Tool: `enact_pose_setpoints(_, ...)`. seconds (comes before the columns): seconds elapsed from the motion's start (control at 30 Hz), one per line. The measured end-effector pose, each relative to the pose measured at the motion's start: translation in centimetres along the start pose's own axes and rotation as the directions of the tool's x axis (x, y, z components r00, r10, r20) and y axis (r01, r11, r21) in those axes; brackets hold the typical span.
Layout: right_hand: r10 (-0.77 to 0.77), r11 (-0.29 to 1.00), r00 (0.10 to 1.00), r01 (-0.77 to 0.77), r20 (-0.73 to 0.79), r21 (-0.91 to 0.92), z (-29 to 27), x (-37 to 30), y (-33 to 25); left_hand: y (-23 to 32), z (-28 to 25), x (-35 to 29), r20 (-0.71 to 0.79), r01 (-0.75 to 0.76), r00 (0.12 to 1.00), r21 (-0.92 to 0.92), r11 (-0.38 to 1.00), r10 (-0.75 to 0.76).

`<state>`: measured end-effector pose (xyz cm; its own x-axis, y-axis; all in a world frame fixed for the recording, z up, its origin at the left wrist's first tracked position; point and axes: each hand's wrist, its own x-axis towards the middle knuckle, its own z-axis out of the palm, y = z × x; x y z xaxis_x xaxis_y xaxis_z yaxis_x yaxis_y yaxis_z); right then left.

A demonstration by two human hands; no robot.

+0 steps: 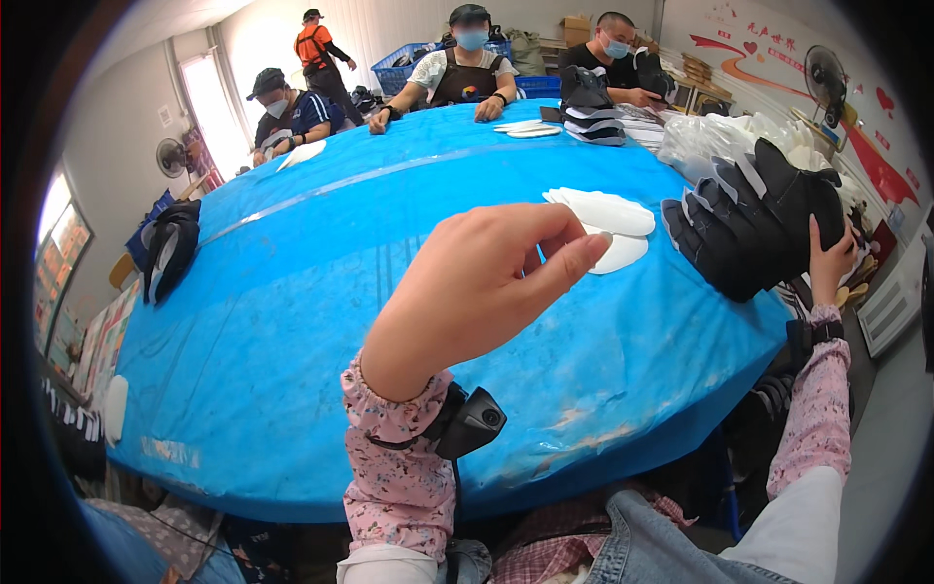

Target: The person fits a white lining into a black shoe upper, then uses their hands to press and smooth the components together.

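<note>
My left hand (486, 277) is raised over the middle of the blue-covered table. Its fingers curl in toward the thumb; the fingertips are partly hidden, so anything between them cannot be made out. Just beyond the thumb lies a small pile of white insole-shaped pieces (608, 212), overlapping in the view. At the right table edge, a row of black shoe uppers (749, 224) with grey linings lies nested together. My right hand (833, 258) grips the upper at the near right end of that row, its fingers against the black material.
The blue-covered table (292, 321) fills the middle. Across it, several masked people sit, with black uppers (592, 107) stacked at the back right and white pieces (528, 127) beside them. A clear plastic bag (715, 144) is at right; a black bundle (171, 248) hangs over the left edge.
</note>
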<state>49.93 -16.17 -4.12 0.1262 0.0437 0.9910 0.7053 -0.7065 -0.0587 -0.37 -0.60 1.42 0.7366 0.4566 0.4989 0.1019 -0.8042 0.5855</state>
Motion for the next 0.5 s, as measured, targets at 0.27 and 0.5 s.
enact_pose_setpoints(0.27,-0.135,0.943,0.991,0.123,0.016,0.308,0.1,0.7,-2.1,0.2,1.6,-0.2,0.082,0.133,0.988,0.016,0.991,-0.134)
enact_pose_setpoints(0.5,-0.317,0.922,0.942,0.281,0.105,0.267,1.0,5.7,-7.9,-3.9,6.5,-0.4,0.332,0.186,0.907,0.235,0.954,-0.259)
